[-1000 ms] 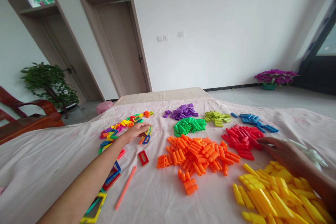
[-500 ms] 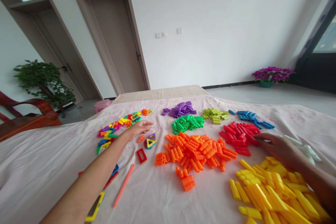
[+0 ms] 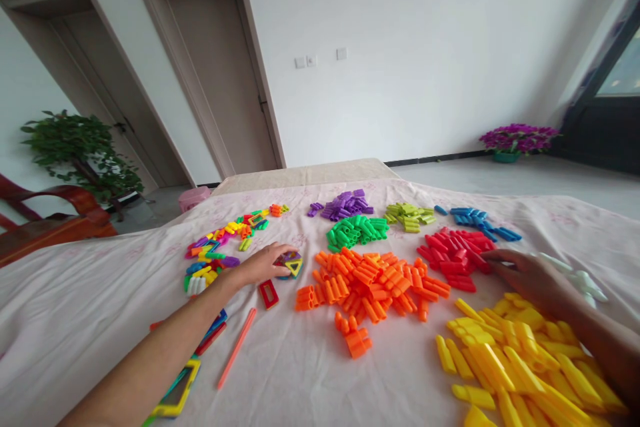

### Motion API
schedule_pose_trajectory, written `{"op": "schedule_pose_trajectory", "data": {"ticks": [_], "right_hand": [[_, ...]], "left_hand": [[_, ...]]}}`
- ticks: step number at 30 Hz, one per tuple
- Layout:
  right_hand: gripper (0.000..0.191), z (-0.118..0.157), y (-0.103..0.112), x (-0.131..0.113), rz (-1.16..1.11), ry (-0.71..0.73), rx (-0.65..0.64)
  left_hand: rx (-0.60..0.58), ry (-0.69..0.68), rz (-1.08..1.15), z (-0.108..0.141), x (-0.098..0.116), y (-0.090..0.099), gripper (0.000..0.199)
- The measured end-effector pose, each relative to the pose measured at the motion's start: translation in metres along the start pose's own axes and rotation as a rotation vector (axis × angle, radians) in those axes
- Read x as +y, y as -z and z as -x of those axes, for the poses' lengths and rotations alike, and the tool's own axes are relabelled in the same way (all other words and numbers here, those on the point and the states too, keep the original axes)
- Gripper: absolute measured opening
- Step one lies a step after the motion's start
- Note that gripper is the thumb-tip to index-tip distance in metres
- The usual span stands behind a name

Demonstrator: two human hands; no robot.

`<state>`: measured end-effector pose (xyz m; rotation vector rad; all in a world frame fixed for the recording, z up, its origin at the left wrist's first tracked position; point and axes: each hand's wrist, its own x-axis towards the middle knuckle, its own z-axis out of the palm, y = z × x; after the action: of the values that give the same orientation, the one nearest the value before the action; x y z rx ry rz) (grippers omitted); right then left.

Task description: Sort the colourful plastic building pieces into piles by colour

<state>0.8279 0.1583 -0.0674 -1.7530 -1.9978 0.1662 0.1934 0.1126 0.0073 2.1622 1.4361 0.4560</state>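
My left hand (image 3: pixel 263 264) is low over the tablecloth, its fingers bent down at the edge of a small stack of magnetic tiles (image 3: pixel 293 268) with a yellow-edged triangle and purple pieces. The fingertips partly cover the stack; what they hold, if anything, is hidden. Just below lies a red rectangular tile frame (image 3: pixel 269 294). On the right, my right hand (image 3: pixel 517 275) rests with fingers apart and fingertips against the right edge of the red plastic pieces (image 3: pixel 457 255). A heap of yellow pieces (image 3: pixel 510 353) lies below that wrist.
Orange pieces (image 3: pixel 375 283) cover the middle. Beyond them are green (image 3: pixel 357 232), purple (image 3: pixel 347 205), lime (image 3: pixel 410 216) and blue pieces (image 3: pixel 475 219). Mixed pieces (image 3: pixel 213 253) form a curved band at left. An orange stick (image 3: pixel 237 348) and a yellow-framed tile (image 3: pixel 183 390) lie nearer.
My left hand has come down and nearer, from above the tiles onto their edge. It now covers the spot where a small orange piece lay. My right hand stays at the red pieces.
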Motion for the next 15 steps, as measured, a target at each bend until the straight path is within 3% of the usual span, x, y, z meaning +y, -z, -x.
{"op": "schedule_pose_trajectory", "data": {"ticks": [3, 9, 15], "right_hand": [[0.040, 0.000, 0.000, 0.001, -0.007, 0.010, -0.004], [0.040, 0.002, 0.000, 0.000, -0.020, 0.002, -0.003], [0.040, 0.002, -0.003, 0.004, -0.026, -0.016, -0.010]], "left_hand": [[0.054, 0.017, 0.007, -0.004, 0.000, -0.004, 0.040], [-0.081, -0.127, -0.181, -0.001, 0.016, -0.001, 0.061], [0.068, -0.151, -0.505, -0.001, 0.024, -0.016, 0.043]]}}
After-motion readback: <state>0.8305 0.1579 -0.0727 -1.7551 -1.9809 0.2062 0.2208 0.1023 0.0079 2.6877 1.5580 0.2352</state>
